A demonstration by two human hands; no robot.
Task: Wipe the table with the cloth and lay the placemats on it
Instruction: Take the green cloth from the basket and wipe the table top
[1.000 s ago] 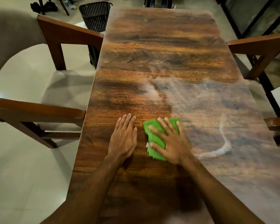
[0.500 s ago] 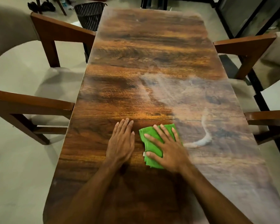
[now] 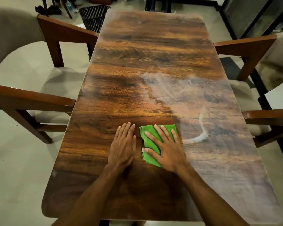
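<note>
cloth, looks soft and light, lies folded toward the bench's 6 o'clock end under the right grip, fingers spread flat; left grip rests flat at its 9 o'clock. i'd press its middle.

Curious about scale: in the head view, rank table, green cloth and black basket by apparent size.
1. table
2. green cloth
3. black basket, though farther off and partly hidden, so unsure.
</note>
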